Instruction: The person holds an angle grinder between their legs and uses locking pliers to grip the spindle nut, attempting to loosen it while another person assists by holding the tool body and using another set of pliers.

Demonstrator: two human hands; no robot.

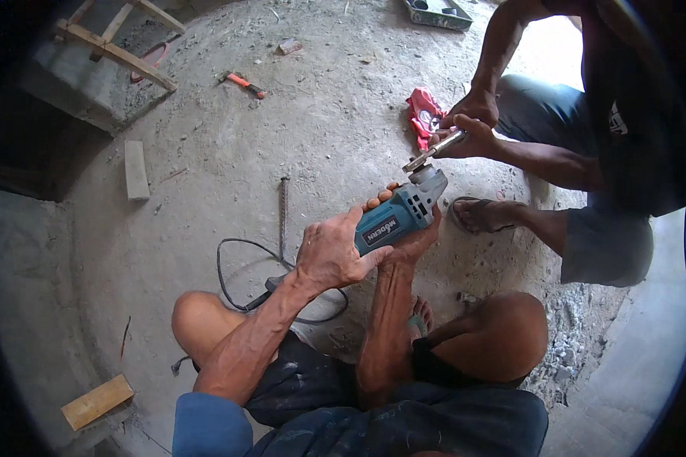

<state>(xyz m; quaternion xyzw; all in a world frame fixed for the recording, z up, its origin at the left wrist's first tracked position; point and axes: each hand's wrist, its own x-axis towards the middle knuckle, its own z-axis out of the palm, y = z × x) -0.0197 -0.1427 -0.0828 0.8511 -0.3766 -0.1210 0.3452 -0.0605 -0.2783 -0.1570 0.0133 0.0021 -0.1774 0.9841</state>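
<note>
I squat on a concrete floor and hold a teal angle grinder (401, 215) up in front of me. My left hand (329, 253) wraps its rear body, and my right hand (415, 238) grips it from below, fingertips showing over the top. The grey gear head (428, 179) points away from me. A second person squats opposite, and both of that person's hands (471, 126) are on a metal tool (434, 151) set at the grinder's head. The black power cord (240, 286) loops on the floor to my left.
A red-handled hammer (245, 84), a ribbed steel bar (283, 213), a wood block (136, 169), a red cloth (424, 112), a wooden frame (118, 42), a wood offcut (97, 401) and a tray (437, 12) lie around. Rubble (568, 346) sits at right.
</note>
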